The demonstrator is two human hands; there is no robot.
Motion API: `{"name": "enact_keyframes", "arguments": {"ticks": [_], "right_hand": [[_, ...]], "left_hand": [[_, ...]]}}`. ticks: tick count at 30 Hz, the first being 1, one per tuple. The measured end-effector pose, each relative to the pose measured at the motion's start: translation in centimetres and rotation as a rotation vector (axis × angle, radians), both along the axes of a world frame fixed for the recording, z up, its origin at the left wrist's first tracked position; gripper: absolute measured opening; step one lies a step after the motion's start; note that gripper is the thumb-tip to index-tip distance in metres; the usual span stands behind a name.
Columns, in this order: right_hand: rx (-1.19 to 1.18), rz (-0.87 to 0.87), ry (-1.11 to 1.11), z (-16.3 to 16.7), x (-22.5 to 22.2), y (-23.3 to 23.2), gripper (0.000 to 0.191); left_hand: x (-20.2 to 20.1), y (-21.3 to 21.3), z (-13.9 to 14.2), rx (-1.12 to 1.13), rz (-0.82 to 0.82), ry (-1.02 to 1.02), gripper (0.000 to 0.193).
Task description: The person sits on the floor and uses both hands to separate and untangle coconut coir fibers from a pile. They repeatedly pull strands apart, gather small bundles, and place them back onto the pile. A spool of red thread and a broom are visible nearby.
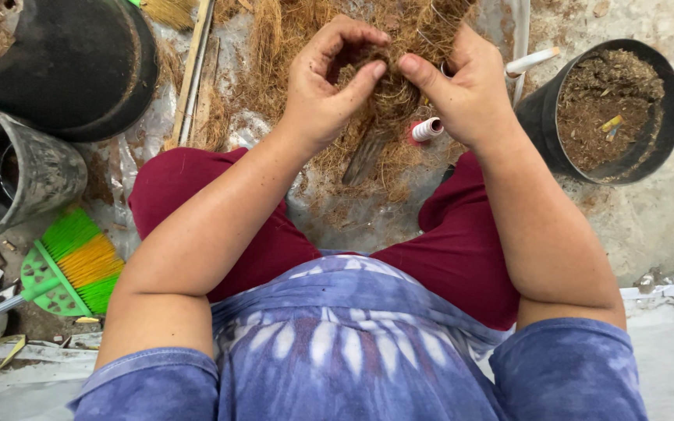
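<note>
With both hands raised over the lap: left hand (pixel 329 78) and right hand (pixel 462 86) pinched on one fibre wad (pixel 388 90), fingertips facing for pulling it apart. Loose fibre (pixel 274 47) heaped just beyond, within reach; soil pot (pixel 614 113) by the right elbow.

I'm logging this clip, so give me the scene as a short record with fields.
left hand: curled around a clump of brown fibre
right hand: pinching the same clump
below hands: thread spool on fibre-strewn plastic sheet
right side: black pot of soil
left side: two dark pots, green-and-orange broom
</note>
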State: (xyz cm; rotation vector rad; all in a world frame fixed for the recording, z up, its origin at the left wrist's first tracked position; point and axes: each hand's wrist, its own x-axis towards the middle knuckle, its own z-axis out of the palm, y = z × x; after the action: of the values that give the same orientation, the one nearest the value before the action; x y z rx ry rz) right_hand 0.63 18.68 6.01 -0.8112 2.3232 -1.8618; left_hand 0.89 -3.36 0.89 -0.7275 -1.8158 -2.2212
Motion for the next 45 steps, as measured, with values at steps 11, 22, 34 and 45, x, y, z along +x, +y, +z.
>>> {"name": "enact_keyframes", "arguments": {"ticks": [11,22,34,45], "right_hand": [[0.02,0.015,-0.056,-0.1,0.1,0.0,0.053],[0.132,0.037,-0.123,0.8,0.4,0.3,0.058],[-0.025,0.13,-0.215,0.6,-0.5,0.0,0.051],[-0.015,0.149,-0.182,0.9,-0.5,-0.7,0.058]], "left_hand": [[-0.4,1.2,-1.7,0.123,-0.079,-0.18,0.021],[-0.8,0.1,0.1,0.105,-0.267,-0.293,0.019],[-1.0,-1.3,0.4,0.084,-0.193,-0.169,0.016],[0.7,-0.5,1.2,0.256,-0.067,-0.153,0.008]]}}
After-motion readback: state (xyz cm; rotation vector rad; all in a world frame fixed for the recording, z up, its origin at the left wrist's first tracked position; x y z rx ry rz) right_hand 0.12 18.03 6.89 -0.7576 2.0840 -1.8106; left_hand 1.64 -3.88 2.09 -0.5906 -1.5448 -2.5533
